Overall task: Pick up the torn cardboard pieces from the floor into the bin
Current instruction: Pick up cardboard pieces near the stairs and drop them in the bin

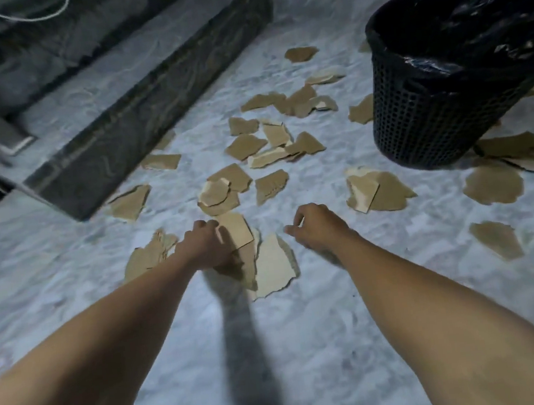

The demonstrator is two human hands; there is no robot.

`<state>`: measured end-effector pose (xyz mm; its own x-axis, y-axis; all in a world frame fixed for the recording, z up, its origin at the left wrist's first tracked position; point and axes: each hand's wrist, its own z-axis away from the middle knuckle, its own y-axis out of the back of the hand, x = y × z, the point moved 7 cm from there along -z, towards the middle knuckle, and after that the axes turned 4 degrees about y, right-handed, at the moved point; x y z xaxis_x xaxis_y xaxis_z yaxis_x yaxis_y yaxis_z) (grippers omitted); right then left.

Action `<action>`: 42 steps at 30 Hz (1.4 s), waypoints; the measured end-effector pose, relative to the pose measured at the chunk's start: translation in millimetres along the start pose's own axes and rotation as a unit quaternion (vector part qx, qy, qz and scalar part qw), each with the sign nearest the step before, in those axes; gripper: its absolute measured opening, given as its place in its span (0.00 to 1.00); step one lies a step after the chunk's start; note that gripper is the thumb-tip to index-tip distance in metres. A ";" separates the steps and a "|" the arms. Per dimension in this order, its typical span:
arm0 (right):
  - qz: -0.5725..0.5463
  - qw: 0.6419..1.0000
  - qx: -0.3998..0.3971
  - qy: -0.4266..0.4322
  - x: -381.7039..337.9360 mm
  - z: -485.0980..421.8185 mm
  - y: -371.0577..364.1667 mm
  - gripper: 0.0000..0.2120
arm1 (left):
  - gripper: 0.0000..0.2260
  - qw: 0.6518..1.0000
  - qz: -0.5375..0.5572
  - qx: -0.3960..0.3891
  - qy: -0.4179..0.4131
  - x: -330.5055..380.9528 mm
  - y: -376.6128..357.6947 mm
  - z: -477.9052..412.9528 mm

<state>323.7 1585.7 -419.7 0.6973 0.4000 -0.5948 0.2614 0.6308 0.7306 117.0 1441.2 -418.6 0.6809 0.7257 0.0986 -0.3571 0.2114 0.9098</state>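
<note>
Several torn brown cardboard pieces (272, 135) lie scattered over the pale marbled floor (274, 350). My left hand (207, 245) grips a small stack of cardboard pieces (237, 230) low over the floor, with a larger pale piece (274, 266) lying just to its right. My right hand (316, 227) hovers beside that pale piece, fingers loosely curled and holding nothing. A black mesh bin (431, 112) lined with a black bag stands at the back right, with cardboard pieces around its base.
A dark marbled step (150, 109) runs diagonally along the left, with a second level above it. A white cord (25, 16) lies on the upper level. More cardboard (497, 239) lies to the right of my right arm.
</note>
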 end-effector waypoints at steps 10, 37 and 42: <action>0.024 0.986 -0.078 -0.146 -16.8 31.5 -53.7 0.52 | 0.43 0.997 0.034 -0.002 0.065 -16.5 -39.3 39.1; -0.314 0.913 -0.047 -0.257 -75.5 15.6 -62.8 0.20 | 0.25 0.899 -0.023 -0.433 -0.056 -15.9 -65.0 35.1; -0.278 0.929 -0.040 -0.242 -92.8 6.3 -74.3 0.19 | 0.18 0.899 0.054 -0.425 -0.093 -2.7 -55.9 42.9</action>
<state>243.8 1497.5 -416.6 0.6921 -0.3364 -0.6386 0.6348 0.7048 0.3167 162.5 1399.3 -452.4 0.6794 0.6671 0.3056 -0.7336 0.6272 0.2617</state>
